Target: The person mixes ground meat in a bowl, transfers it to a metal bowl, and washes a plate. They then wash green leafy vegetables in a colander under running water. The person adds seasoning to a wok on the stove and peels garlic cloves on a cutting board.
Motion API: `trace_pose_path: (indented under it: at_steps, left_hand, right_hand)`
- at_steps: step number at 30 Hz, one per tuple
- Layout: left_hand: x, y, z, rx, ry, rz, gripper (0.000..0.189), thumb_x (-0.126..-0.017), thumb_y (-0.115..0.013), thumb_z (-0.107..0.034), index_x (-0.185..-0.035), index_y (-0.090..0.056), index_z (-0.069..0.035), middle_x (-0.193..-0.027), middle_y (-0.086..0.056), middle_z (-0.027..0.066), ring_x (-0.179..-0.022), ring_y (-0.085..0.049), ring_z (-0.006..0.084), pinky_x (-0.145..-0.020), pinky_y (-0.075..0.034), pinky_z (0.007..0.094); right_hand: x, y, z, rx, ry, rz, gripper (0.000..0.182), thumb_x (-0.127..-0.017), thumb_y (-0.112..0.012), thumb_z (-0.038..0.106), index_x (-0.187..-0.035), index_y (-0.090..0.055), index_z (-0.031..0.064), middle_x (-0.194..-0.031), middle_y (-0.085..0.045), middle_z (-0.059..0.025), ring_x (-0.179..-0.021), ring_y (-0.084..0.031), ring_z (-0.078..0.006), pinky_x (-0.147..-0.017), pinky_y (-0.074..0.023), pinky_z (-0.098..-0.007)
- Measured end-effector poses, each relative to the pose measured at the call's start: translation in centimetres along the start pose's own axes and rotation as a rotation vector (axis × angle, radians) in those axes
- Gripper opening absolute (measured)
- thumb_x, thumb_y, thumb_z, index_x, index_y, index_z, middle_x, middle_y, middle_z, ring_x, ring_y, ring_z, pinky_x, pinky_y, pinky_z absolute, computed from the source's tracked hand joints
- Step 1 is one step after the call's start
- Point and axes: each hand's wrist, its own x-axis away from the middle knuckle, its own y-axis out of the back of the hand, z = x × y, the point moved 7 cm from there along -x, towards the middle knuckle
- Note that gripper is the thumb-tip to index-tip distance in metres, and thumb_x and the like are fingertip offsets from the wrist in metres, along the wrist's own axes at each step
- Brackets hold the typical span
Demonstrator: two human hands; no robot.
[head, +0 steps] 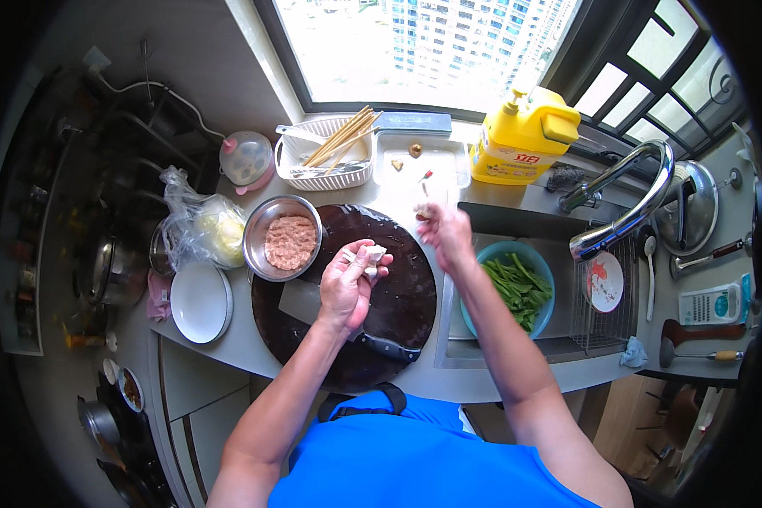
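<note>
My left hand (348, 286) is closed around white garlic pieces (374, 257), above a round dark cutting board (394, 298). Beneath that hand and forearm lies a cleaver (387, 347), its black handle towards the right and its blade partly covered. My right hand (449, 238) is raised between the board and the sink, fingertips pinching a small whitish piece (424, 211), probably garlic; blur hides its exact shape. Just beyond it stands a shallow white tray (444, 143) holding small brown bits and a red chili piece (427, 174). A metal bowl of minced meat (290, 242) overlaps the board's left edge.
Right of the board, leafy greens (517, 292) fill a blue basin in the sink (470, 349), under a chrome faucet (628, 209). White plates (200, 301) and a bagged vegetable (213, 228) stand left. A chopstick basket (324, 178) and yellow detergent jug (521, 140) line the window.
</note>
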Motion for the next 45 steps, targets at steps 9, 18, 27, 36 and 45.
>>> trace_pose_path:
  at_steps: [9, 18, 27, 36, 45]
  left_hand:
    - [1.0, 1.4, 0.7, -0.091, 0.123, -0.064, 0.028, -0.097, -0.043, -0.013, -0.116, -0.049, 0.007, -0.106, -0.060, 0.0188, -0.099, -0.062, 0.0274, -0.087, -0.052, 0.0365]
    - [1.3, 3.2, 2.2, -0.244, 0.091, -0.099, 0.025, -0.096, -0.049, -0.010, -0.113, -0.057, 0.006, -0.101, -0.063, 0.0141, -0.089, -0.064, 0.0179, -0.079, -0.054, 0.0302]
    - [2.2, 3.5, 0.2, -0.557, -0.016, -0.071, 0.020, -0.091, -0.058, -0.006, -0.108, -0.062, 0.005, -0.096, -0.067, 0.0103, -0.084, -0.064, 0.0127, -0.073, -0.053, 0.0247]
    - [4.6, 1.2, -0.8, -0.894, -0.076, 0.101, 0.031, -0.081, -0.071, -0.009, -0.108, -0.061, 0.001, -0.093, -0.067, 0.0065, -0.081, -0.062, 0.0093, -0.073, -0.051, 0.0231]
    - [6.0, 3.5, 0.6, -0.561, 0.090, 0.043, 0.017, -0.083, -0.067, -0.004, -0.098, -0.062, 0.000, -0.086, -0.068, 0.0079, -0.070, -0.063, 0.0095, -0.067, -0.051, 0.0209]
  right_hand:
    - [1.0, -1.3, 8.3, 0.753, 0.455, -0.161, 0.038, -0.088, -0.059, 0.022, -0.116, -0.056, -0.0023, -0.086, -0.064, -0.0142, -0.062, -0.064, -0.0156, -0.054, -0.0506, -0.0241]
    - [11.8, -5.8, -2.3, 0.921, 0.682, 0.253, 0.038, -0.078, -0.071, 0.011, -0.114, -0.060, 0.0050, -0.091, -0.053, -0.0121, -0.063, -0.058, -0.0154, -0.061, -0.0518, -0.0280]
    - [10.9, -3.7, -5.4, 0.285, 0.097, 0.457, 0.037, -0.086, -0.065, 0.008, -0.122, -0.055, 0.0010, -0.100, -0.061, -0.0078, -0.078, -0.061, -0.0089, -0.065, -0.0535, -0.0222]
    - [11.8, -3.1, -6.6, 0.177, -0.042, 0.400, 0.029, -0.089, -0.062, 0.014, -0.112, -0.059, -0.0026, -0.087, -0.065, -0.0084, -0.067, -0.061, -0.0095, -0.058, -0.0509, -0.0192]
    - [14.3, -3.0, -7.5, -0.041, -0.277, 0.436, 0.028, -0.092, -0.059, 0.018, -0.112, -0.058, -0.0021, -0.091, -0.064, -0.0083, -0.074, -0.062, -0.0115, -0.062, -0.0519, -0.0214]
